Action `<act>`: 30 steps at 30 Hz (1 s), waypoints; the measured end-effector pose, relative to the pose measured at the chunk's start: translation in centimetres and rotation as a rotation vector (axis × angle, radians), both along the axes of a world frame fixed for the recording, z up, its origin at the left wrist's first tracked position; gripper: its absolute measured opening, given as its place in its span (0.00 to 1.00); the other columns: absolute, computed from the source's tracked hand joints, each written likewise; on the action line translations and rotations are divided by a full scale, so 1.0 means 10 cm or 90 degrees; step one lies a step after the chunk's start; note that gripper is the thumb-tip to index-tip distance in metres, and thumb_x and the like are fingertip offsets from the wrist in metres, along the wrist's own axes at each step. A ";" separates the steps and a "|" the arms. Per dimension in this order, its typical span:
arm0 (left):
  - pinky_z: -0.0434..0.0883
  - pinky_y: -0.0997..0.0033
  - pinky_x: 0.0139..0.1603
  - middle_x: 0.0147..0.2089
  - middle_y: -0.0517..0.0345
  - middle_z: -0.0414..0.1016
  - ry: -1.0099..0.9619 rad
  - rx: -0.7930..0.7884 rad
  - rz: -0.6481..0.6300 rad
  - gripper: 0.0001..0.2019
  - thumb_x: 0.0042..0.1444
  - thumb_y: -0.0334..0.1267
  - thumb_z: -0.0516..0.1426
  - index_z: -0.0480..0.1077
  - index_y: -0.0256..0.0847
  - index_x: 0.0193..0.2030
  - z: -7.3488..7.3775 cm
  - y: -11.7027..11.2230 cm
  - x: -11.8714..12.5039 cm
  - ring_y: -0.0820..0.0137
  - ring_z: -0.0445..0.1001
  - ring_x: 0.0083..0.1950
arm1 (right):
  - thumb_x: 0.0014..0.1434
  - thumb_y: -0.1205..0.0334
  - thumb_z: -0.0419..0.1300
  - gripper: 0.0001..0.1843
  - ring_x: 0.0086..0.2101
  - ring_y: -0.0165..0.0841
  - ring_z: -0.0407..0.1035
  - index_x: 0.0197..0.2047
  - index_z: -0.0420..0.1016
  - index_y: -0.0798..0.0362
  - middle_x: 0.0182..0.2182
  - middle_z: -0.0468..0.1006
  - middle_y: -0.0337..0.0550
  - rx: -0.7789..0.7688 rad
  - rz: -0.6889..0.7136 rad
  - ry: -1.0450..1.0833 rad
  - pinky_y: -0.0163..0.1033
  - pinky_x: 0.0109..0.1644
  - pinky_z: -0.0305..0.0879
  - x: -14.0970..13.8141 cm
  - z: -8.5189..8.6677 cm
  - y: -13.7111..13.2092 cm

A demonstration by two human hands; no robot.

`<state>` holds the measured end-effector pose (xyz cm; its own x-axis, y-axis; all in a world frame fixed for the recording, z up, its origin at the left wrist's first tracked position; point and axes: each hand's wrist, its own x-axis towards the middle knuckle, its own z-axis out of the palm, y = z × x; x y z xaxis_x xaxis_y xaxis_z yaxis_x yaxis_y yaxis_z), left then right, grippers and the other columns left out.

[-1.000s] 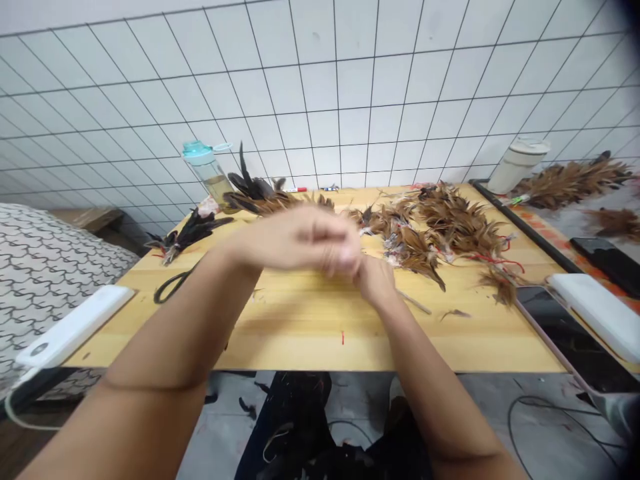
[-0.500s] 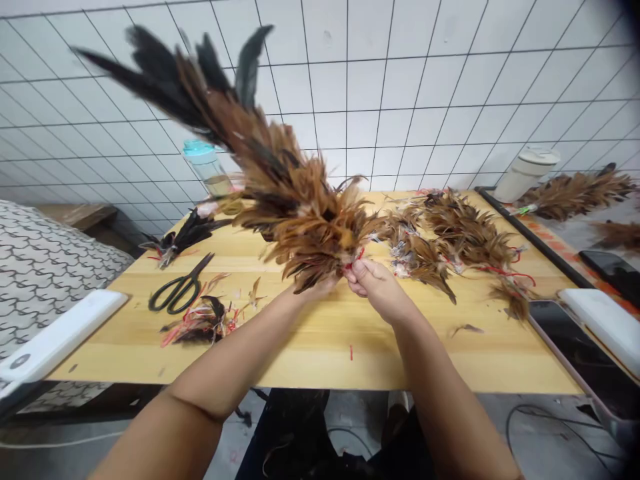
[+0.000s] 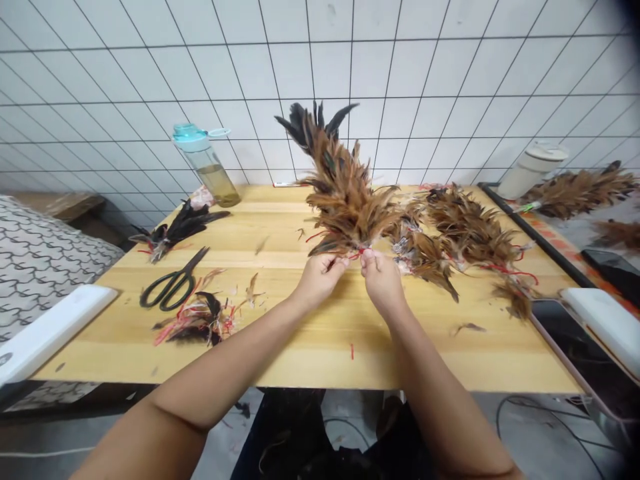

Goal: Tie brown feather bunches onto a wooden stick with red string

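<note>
A long bundle of brown feathers with black tips (image 3: 345, 190) leans away from me over the middle of the wooden table (image 3: 310, 353). Red string (image 3: 358, 254) is wound at its near end. My left hand (image 3: 321, 277) pinches the string on the left side of that end. On the right side, my right hand (image 3: 383, 280) is closed, thumb and finger pressed together on the string. The two hands are close together with a short red stretch between them. More brown feather bundles (image 3: 463, 223) with red string lie just right of my right hand.
Black scissors (image 3: 175, 280) lie on the left, between black feathers (image 3: 183, 223) and feather scraps with red string (image 3: 203, 319). A turquoise-lidded bottle (image 3: 210, 170) stands behind. On the right are a phone (image 3: 580, 360), a white cup (image 3: 533, 170) and a dark table-edge bar (image 3: 535, 230).
The feather bundle has swung down and away from me, its tip moving right toward the wall. My left hand has come out from under the feathers onto the string.
</note>
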<state>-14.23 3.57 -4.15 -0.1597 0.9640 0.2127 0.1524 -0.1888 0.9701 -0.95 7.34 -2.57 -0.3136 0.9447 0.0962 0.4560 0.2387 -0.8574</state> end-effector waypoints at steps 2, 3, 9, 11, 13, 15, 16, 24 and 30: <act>0.68 0.66 0.51 0.36 0.54 0.77 -0.033 0.002 -0.012 0.16 0.54 0.50 0.58 0.75 0.36 0.35 0.06 -0.01 0.11 0.66 0.74 0.43 | 0.65 0.57 0.43 0.16 0.28 0.35 0.65 0.35 0.68 0.53 0.25 0.70 0.46 0.137 -0.110 -0.226 0.37 0.32 0.54 -0.01 -0.01 -0.06; 0.68 0.66 0.51 0.36 0.54 0.77 -0.054 0.007 -0.015 0.17 0.54 0.50 0.58 0.75 0.36 0.36 0.09 -0.02 0.16 0.66 0.74 0.43 | 0.65 0.57 0.43 0.17 0.29 0.36 0.67 0.36 0.69 0.54 0.27 0.72 0.49 0.194 -0.154 -0.305 0.38 0.33 0.55 -0.01 -0.02 -0.09; 0.70 0.69 0.50 0.42 0.53 0.78 -0.139 0.034 0.067 0.15 0.50 0.46 0.62 0.74 0.38 0.39 0.16 -0.07 0.34 0.66 0.75 0.45 | 0.67 0.58 0.36 0.25 0.33 0.38 0.69 0.35 0.72 0.56 0.28 0.74 0.53 0.433 -0.201 -0.390 0.40 0.38 0.57 -0.08 -0.19 -0.17; 0.70 0.69 0.47 0.39 0.53 0.79 -0.147 0.021 0.120 0.14 0.49 0.46 0.62 0.75 0.38 0.37 0.13 -0.06 0.35 0.66 0.75 0.43 | 0.68 0.60 0.36 0.25 0.33 0.38 0.68 0.36 0.72 0.57 0.28 0.74 0.53 0.445 -0.200 -0.391 0.40 0.39 0.56 -0.14 -0.23 -0.20; 0.70 0.70 0.45 0.37 0.53 0.79 -0.167 0.005 0.147 0.13 0.49 0.46 0.62 0.75 0.37 0.35 0.11 -0.05 0.33 0.67 0.75 0.42 | 0.68 0.60 0.35 0.25 0.34 0.38 0.69 0.38 0.72 0.57 0.30 0.75 0.53 0.425 -0.194 -0.389 0.41 0.39 0.56 -0.20 -0.23 -0.25; 0.70 0.72 0.43 0.35 0.54 0.78 -0.199 -0.011 0.152 0.13 0.49 0.45 0.62 0.74 0.36 0.34 0.09 -0.04 0.28 0.68 0.74 0.40 | 0.68 0.60 0.35 0.25 0.35 0.38 0.69 0.40 0.72 0.57 0.32 0.76 0.53 0.379 -0.185 -0.376 0.41 0.40 0.56 -0.26 -0.20 -0.31; 0.69 0.72 0.42 0.33 0.54 0.77 -0.215 -0.015 0.143 0.13 0.49 0.45 0.62 0.74 0.35 0.34 0.08 -0.04 0.24 0.69 0.73 0.39 | 0.68 0.60 0.36 0.24 0.35 0.38 0.69 0.41 0.72 0.57 0.33 0.76 0.53 0.345 -0.178 -0.365 0.41 0.40 0.57 -0.27 -0.18 -0.34; 0.67 0.75 0.34 0.26 0.60 0.72 -0.298 -0.011 -0.004 0.16 0.45 0.47 0.66 0.72 0.34 0.28 0.00 0.00 -0.17 0.77 0.68 0.29 | 0.62 0.45 0.50 0.23 0.23 0.27 0.57 0.36 0.72 0.57 0.23 0.65 0.36 -0.217 0.268 0.152 0.33 0.28 0.54 0.00 0.08 -0.23; 0.71 0.68 0.37 0.28 0.57 0.75 -0.264 -0.029 -0.163 0.15 0.48 0.47 0.65 0.74 0.36 0.31 0.03 -0.08 -0.12 0.72 0.72 0.29 | 0.47 0.40 0.65 0.26 0.23 0.22 0.57 0.34 0.71 0.57 0.27 0.70 0.39 -0.462 0.313 0.386 0.29 0.21 0.42 0.12 0.05 -0.07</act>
